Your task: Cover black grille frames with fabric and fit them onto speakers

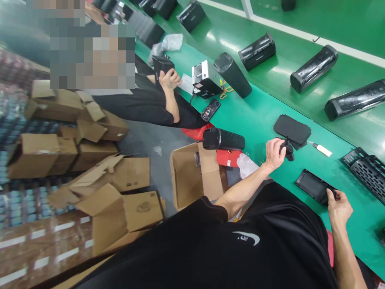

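Note:
My left hand [274,155] is closed around a small dark piece [288,150], whose kind I cannot make out. My right hand [339,208] pinches the near right corner of a black rectangular plastic cover [313,185], its hollow side facing up over the green table. Just beyond my left hand lies a loose stack of thin black rectangular sheets [292,129]. A small white and yellow tool [322,149] rests beside that stack.
To the left on the table [258,112] lie a black speaker [224,139], a phone [210,110], a boxy device [206,78] and another speaker [233,74]. A perforated black housing [368,170] is at right. A co-worker's hand [170,78] holds a black part. Open cartons [186,176] stand on the floor.

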Demonstrator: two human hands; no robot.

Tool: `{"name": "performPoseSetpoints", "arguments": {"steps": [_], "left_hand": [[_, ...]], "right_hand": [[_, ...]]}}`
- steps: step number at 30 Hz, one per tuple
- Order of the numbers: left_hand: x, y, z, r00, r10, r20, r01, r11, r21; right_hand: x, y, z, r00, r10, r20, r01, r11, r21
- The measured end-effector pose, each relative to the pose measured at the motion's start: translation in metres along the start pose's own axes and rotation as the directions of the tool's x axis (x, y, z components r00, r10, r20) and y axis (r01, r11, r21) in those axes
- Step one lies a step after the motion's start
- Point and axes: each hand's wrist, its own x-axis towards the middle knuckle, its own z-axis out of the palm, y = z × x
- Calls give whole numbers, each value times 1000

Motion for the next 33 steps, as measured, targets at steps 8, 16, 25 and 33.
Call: {"name": "performPoseSetpoints", "arguments": {"steps": [8, 16, 25, 33], "left_hand": [[-38, 62, 39, 763, 360, 537, -382, 921, -75], [-12, 64, 32, 635, 372, 677, -90, 906, -414], [-1, 80, 13, 623, 136, 770, 617, 520, -591], [0, 94, -25, 594, 257, 762, 721, 251, -646]], "right_hand": [[-5, -1, -3, 999, 35, -13, -35, 999, 6], [5, -1, -26, 1000, -6, -5, 7, 987, 160], [-11, -26, -56, 964, 71, 257, -217, 768, 603], [-32, -59, -87, 964, 99, 246, -250, 645, 722]]}}
